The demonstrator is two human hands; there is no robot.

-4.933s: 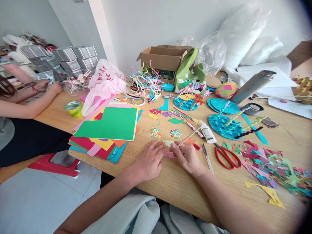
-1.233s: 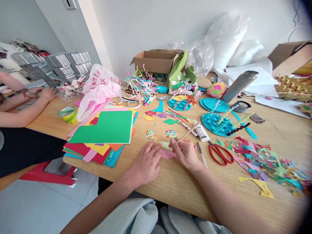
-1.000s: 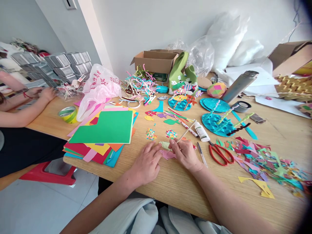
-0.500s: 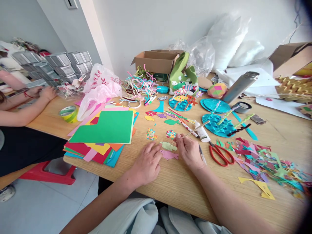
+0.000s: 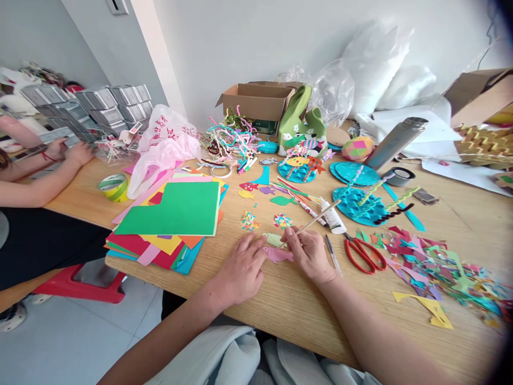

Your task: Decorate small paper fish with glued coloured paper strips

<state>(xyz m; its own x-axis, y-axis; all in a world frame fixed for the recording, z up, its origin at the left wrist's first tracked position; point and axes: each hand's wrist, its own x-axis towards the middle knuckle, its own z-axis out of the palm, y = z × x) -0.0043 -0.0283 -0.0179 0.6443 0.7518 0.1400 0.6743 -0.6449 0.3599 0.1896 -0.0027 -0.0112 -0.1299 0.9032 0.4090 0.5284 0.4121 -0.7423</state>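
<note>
My left hand (image 5: 239, 269) lies flat on the wooden table (image 5: 304, 310), fingertips pressing the head end of a pink paper fish (image 5: 279, 255). My right hand (image 5: 310, 252) pinches a thin wooden stick (image 5: 316, 218), its lower tip over a pale green paper fish (image 5: 273, 238) just above the pink one. Two small heaps of coloured paper bits (image 5: 282, 220) lie just beyond.
A stack of coloured paper sheets (image 5: 172, 214) lies to the left. A glue bottle (image 5: 332, 216), a pen (image 5: 332, 254), red scissors (image 5: 364, 254) and paper scraps (image 5: 436, 264) lie to the right. Blue paper plates (image 5: 355, 203) sit farther back. Another person's hands (image 5: 68, 152) work at far left.
My right hand drew the stick off the pink fish, swung it out toward the paper bits, then brought its tip down over the pale green fish. My left hand stayed on the pink fish.
</note>
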